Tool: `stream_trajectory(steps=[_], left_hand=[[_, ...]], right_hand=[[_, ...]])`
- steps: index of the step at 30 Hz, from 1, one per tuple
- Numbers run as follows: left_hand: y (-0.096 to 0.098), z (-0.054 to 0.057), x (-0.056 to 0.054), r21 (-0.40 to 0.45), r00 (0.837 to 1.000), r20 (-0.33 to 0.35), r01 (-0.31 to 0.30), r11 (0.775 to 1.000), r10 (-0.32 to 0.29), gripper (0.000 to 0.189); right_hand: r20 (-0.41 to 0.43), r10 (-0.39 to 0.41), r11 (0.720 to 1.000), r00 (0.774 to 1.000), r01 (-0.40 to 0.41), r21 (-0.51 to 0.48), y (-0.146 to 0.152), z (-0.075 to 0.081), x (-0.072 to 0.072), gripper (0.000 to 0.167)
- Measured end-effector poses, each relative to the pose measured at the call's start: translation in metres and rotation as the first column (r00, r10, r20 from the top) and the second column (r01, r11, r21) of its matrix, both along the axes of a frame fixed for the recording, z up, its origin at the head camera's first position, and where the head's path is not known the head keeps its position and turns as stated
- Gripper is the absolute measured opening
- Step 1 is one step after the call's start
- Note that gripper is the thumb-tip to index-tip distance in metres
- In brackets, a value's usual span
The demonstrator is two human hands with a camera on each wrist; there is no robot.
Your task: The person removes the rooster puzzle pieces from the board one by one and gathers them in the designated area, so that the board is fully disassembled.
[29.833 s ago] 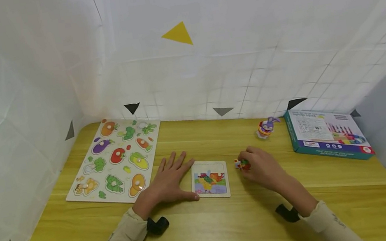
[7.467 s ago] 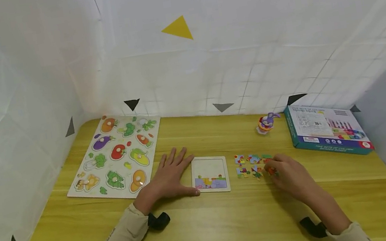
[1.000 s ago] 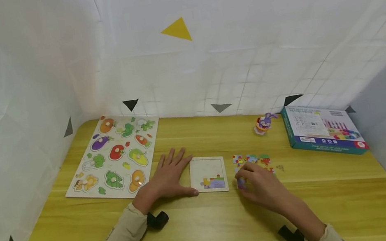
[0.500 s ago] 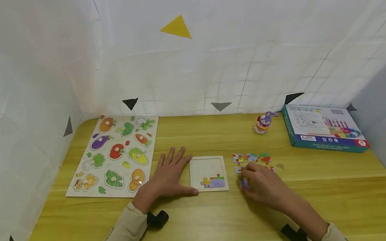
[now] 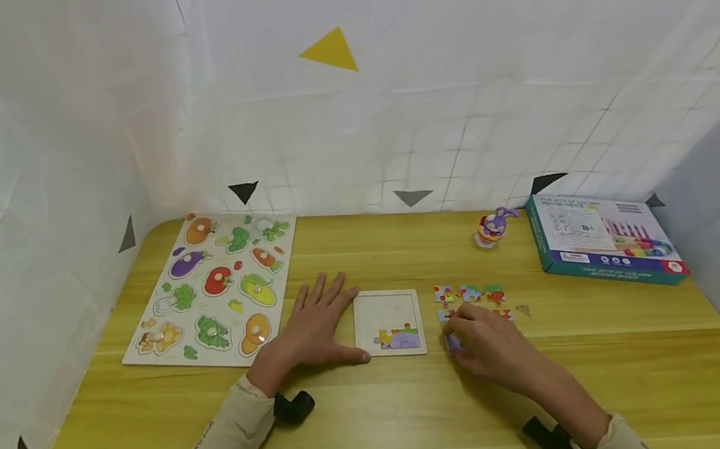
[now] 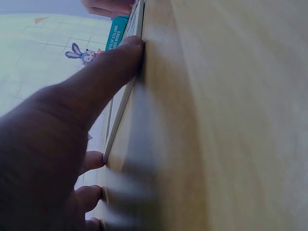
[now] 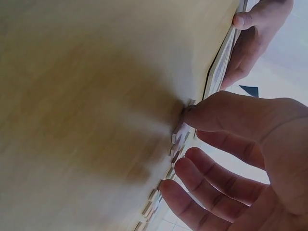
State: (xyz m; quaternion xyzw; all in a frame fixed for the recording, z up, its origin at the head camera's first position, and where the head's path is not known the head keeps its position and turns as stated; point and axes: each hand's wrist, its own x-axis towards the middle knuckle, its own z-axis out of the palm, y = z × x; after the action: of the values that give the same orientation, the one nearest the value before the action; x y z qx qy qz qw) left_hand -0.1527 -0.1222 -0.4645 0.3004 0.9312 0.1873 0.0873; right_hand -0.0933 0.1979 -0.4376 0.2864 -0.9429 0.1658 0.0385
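Note:
My left hand [image 5: 310, 337] lies on the table with fingers spread, its thumb and index finger at the left edge of a square jigsaw tray [image 5: 378, 310]. In the tray's lower right corner sit joined puzzle pieces [image 5: 405, 339], purple, yellow and green. My right hand [image 5: 495, 342] is to the right of the tray, thumb and index finger pinching a purple puzzle piece [image 5: 455, 344] low at the table, partly hidden by the fingers. Just behind it, rows of colourful loose puzzle pieces [image 5: 471, 293] lie on the wood; in the right wrist view the pinched piece [image 7: 180, 131] shows under the thumb.
A vegetable peg puzzle board [image 5: 223, 291] lies at the left. Toward the back right stand a purple rabbit figure [image 5: 495, 227] and a teal-edged box [image 5: 603, 238]. White sheeting [image 5: 347, 141] encloses the table's back and sides.
The tray held most of its picture at first, then one bottom row, and now only the lower right pieces. Loose pieces have gathered at the right. Over the last second both hands barely move.

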Motion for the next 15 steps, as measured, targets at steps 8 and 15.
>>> stream_trajectory(steps=[8,15], left_hand=[[-0.0004,0.0011,-0.0002,0.0,1.0,0.001,0.005,1.0,-0.005,0.111],[-0.0002,0.0006,-0.0003,-0.001,1.0,0.007,0.002,1.0,-0.002,0.111]], right_hand=[[-0.002,0.0,1.0,1.0,0.0,-0.002,-0.001,0.0028,0.0009,0.032],[-0.023,0.029,0.999,0.999,-0.029,-0.013,-0.0055,0.0071,0.0001,0.031]])
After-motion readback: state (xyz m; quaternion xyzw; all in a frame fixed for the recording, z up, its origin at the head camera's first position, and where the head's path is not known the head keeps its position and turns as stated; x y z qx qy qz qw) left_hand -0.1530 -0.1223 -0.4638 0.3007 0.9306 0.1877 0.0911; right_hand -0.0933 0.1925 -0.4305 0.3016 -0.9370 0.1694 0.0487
